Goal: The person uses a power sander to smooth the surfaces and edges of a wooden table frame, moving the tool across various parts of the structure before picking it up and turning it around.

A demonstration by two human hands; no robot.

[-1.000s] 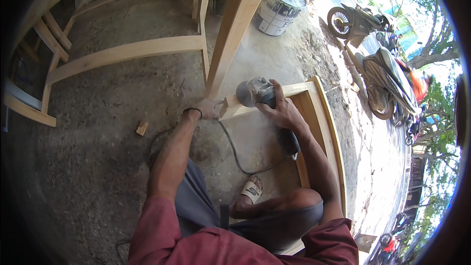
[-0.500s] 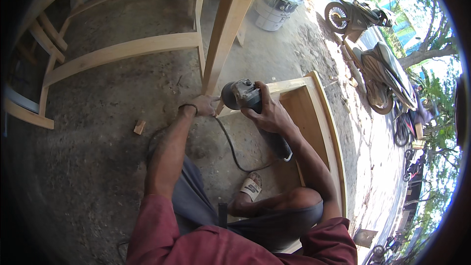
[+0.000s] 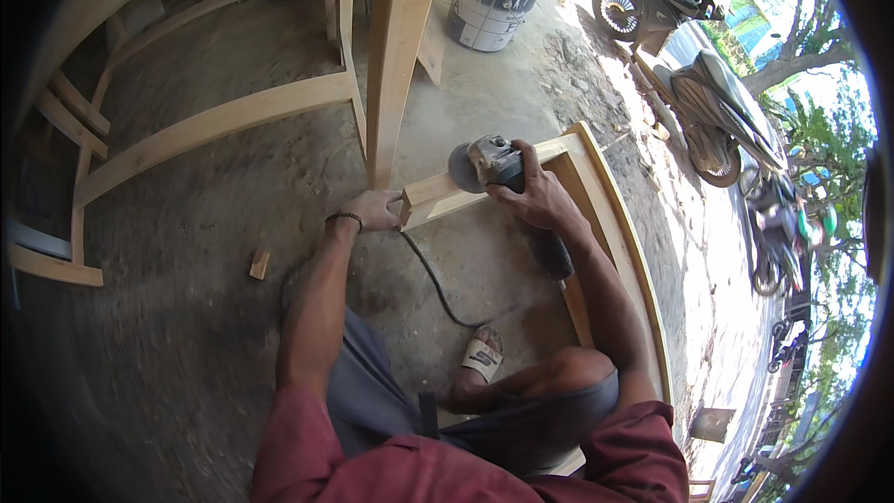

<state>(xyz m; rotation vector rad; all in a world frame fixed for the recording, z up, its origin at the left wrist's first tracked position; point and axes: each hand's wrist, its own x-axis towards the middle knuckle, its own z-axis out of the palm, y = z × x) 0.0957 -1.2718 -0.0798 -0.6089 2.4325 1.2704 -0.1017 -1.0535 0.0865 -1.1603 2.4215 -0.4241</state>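
Wooden frame (image 3: 618,214) ahead & R, more of rail (image 3: 433,196) tip bared vs half-sec ago. Post (image 3: 396,74) close by tip, crowding L side. Bucket (image 3: 484,14) beyond. Grinder (image 3: 497,162) back along rail, wrapped in R hand (image 3: 545,200). L hand (image 3: 372,210) part-curled at tip, can't tell if gripping. Cord (image 3: 434,284) below; offcut (image 3: 260,265) on floor (image 3: 196,196).

The angle grinder (image 3: 495,162), with a scuffed grey head and dark body, is just off centre toward 1 o'clock, gripped in the right hand (image 3: 545,202). Its round disc sits on the head's 9 o'clock side; its body slants toward 5. Beneath lies a pale, squared wooden rail (image 3: 436,202), running from the left hand (image 3: 375,210) toward 2 o'clock.
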